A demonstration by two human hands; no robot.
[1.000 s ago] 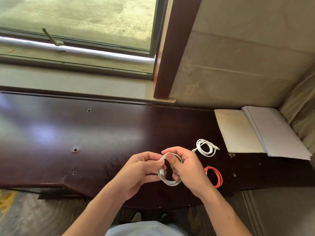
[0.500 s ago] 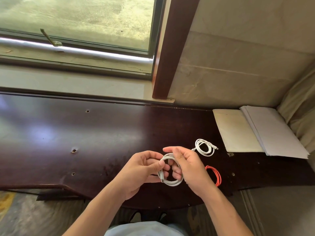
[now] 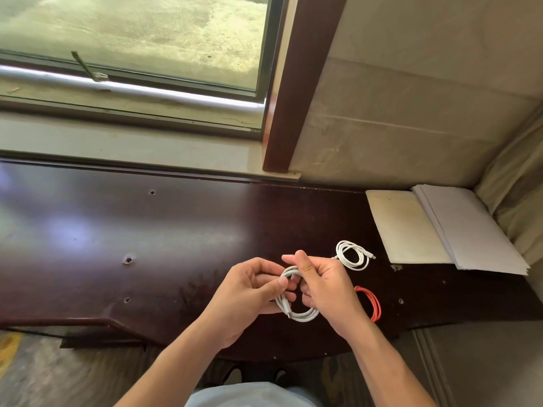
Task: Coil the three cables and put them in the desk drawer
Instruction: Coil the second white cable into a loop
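Both hands hold one coiled white cable (image 3: 305, 315) just above the dark wooden desk (image 3: 147, 245). My left hand (image 3: 249, 292) pinches the coil's left side between thumb and fingers. My right hand (image 3: 326, 286) grips its upper right side, with fingers curled through the loop. A second white cable (image 3: 352, 255) lies coiled on the desk behind my right hand. A coiled red cable (image 3: 371, 302) lies to the right of that hand, partly hidden by it. No drawer is in view.
A cream folder (image 3: 405, 227) and a stack of white paper (image 3: 470, 230) lie at the desk's right end. A window sill (image 3: 117, 142) and a brown window post (image 3: 293, 98) stand behind the desk. Small holes dot the desk top.
The right hand's fingers have shifted round the top of the white coil. The coil has stayed in place between both hands. The other two cables have not moved.
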